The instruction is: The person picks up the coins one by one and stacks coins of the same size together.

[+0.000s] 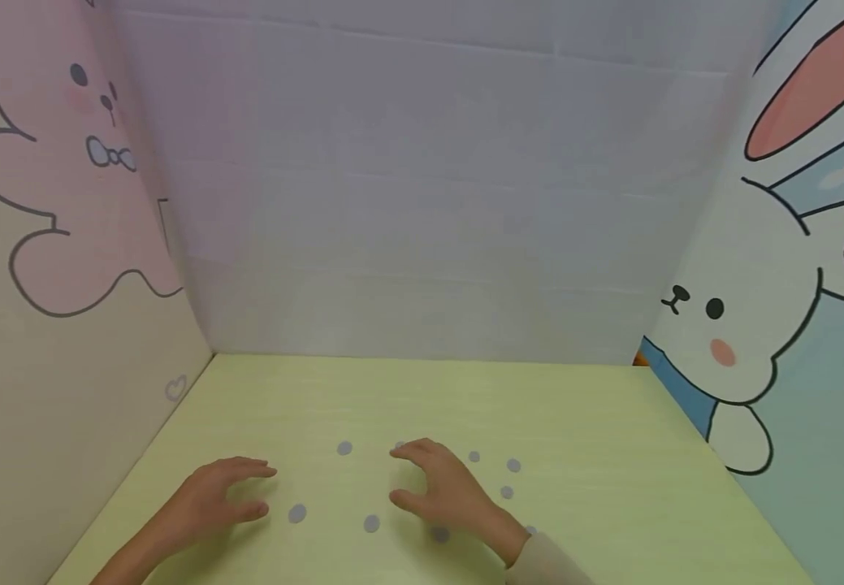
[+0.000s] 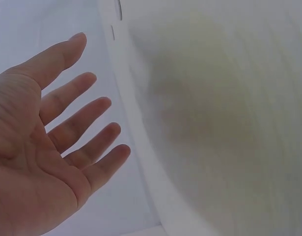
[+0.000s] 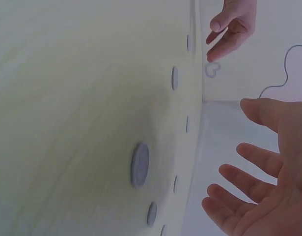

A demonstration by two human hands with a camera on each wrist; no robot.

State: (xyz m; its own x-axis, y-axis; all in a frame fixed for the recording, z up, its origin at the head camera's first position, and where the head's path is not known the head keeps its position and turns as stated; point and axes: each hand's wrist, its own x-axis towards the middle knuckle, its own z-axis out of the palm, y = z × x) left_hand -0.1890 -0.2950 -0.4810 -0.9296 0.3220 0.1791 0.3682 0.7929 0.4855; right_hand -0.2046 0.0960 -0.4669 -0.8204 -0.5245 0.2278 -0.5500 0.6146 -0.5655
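Note:
Several flat grey discs lie scattered over the pale yellow-green tabletop (image 1: 283,398). In the head view my left hand (image 1: 209,500) hovers at the left, nearest to a grey disc (image 1: 297,513) just right of its fingertips. The left wrist view shows that hand (image 2: 57,132) with fingers spread and nothing in the palm. My right hand (image 1: 447,487) hangs above the middle of the discs, partly covering one behind its fingers and another under the wrist. In the right wrist view, its fingers (image 3: 249,182) are loosely extended and hold nothing, with a disc (image 3: 140,164) on the table beside it.
More discs, such as one at the back (image 1: 344,448) and one at the right (image 1: 513,465), lie around the right hand. A white sheet (image 1: 422,203) stands behind the table. Panels with a pink cartoon figure (image 1: 93,219) and a white rabbit (image 1: 743,268) flank it.

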